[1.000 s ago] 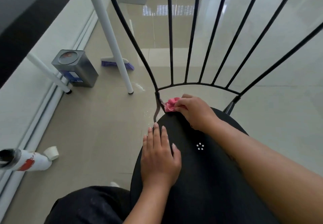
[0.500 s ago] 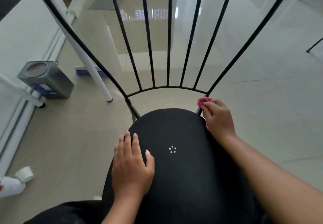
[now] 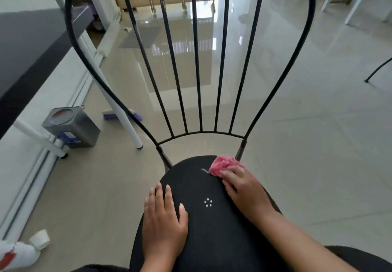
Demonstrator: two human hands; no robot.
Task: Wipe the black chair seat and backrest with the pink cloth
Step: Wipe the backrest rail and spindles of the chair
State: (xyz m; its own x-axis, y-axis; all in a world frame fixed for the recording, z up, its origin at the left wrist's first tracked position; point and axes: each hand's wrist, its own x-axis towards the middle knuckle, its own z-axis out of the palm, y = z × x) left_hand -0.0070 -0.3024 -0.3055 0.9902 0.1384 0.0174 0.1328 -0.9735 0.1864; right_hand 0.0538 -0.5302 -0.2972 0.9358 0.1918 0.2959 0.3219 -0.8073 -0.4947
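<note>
Cloth (image 3: 222, 165), pink and bunched, sits at the far right edge of the black seat (image 3: 212, 240), just beside the foot of the backrest's right post. The right grip (image 3: 244, 189) presses it down, fingers curled over the wad, probably to scrub that back rim. The left grip (image 3: 163, 218) lies flat and spread on the seat's left side, holding nothing, apparently steadying the chair. The backrest (image 3: 196, 59) rods rise above, untouched.
</note>
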